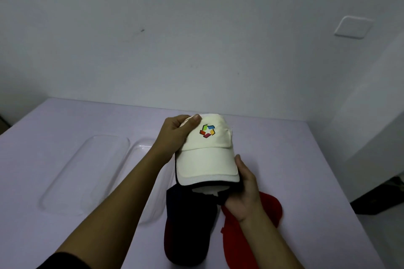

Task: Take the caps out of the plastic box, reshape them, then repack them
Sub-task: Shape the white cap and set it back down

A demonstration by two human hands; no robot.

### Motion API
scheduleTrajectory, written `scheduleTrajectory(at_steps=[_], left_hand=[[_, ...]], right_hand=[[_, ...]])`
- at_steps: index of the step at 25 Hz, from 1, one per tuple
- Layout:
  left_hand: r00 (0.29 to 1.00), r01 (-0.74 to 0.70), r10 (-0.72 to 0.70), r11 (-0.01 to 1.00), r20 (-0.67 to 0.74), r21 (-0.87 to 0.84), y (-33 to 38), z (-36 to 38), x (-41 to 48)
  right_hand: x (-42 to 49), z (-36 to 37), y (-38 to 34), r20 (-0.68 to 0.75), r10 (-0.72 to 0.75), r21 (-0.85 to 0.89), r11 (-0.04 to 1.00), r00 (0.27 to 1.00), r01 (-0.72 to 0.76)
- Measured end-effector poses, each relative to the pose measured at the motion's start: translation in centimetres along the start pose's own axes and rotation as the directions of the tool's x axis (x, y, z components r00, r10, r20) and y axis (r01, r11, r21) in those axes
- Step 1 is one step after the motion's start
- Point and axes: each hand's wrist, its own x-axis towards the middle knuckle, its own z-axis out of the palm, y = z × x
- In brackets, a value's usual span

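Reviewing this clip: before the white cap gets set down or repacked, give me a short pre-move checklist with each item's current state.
1. White cap held by both hands: ok. Left hand grips the crown, right hand the brim's edge.
2. Crown rounded out: ok, the logo panel looks smooth from the front; back cannot tell.
3. Brim evenly curved: ok from this angle.
4. Clear box halves open on the table: ok, the left half looks empty; the other is partly hidden by the arm.
5. Other caps out of the box: ok. Navy cap and red cap lie on the table below the hands.
6. Those two reshaped: cannot tell.
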Motion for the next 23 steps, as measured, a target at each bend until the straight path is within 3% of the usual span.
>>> scheduleTrajectory(at_steps=[2, 3, 5, 6, 8, 10, 12, 14, 18, 23], left_hand=[[0.987, 0.150, -0.148, 0.988, -0.062, 0.031, -1.0, 0.0, -0.4], [0.955, 0.295, -0.294, 0.956, -0.035, 0.007, -1.5, -0.2, -1.0], [0.829, 0.554, -0.538, 0.828, 0.150, -0.090, -2.0, -0.2, -3.0], [0.771, 0.629, -0.579, 0.759, 0.267, -0.171, -2.2, 0.1, -3.9], [0.760, 0.650, -0.524, 0.608, 0.384, -0.456, -2.6, 0.7, -4.6], [0.834, 0.537, -0.418, 0.462, 0.361, -0.706, -2.8, 1.2, -4.3], [0.910, 0.398, -0.281, 0.384, 0.305, -0.833, -3.1, 1.3, -3.7], [0.942, 0.328, -0.204, 0.403, 0.265, -0.854, -3.6, 1.3, -3.3], [0.943, 0.334, -0.169, 0.472, 0.288, -0.816, -4.2, 1.7, -3.6], [0.897, 0.441, -0.292, 0.612, 0.331, -0.656, -4.7, 2.2, -4.2]], right_hand=[[0.8, -0.9, -0.7, -0.087, -0.034, -0.007, 0.999, 0.996, 0.034], [1.0, -1.4, -1.1, -0.110, -0.055, -0.020, 0.998, 0.992, 0.053], [1.2, -1.7, -2.0, -0.122, -0.093, -0.077, 0.994, 0.988, 0.084], [1.4, -1.9, -2.4, -0.131, -0.109, -0.113, 0.989, 0.985, 0.094], [1.8, -1.5, -2.6, -0.148, -0.126, -0.165, 0.981, 0.981, 0.101], [2.3, -0.7, -2.2, -0.205, -0.179, -0.213, 0.968, 0.962, 0.135], [2.4, 0.2, -1.5, -0.252, -0.190, -0.236, 0.963, 0.949, 0.130], [2.1, 0.8, -0.8, -0.250, -0.126, -0.219, 0.973, 0.960, 0.070], [1.4, 1.6, -0.9, -0.138, -0.188, -0.163, 0.973, 0.973, 0.165], [1.5, 0.6, -1.1, -0.139, -0.192, -0.099, 0.979, 0.971, 0.179]])
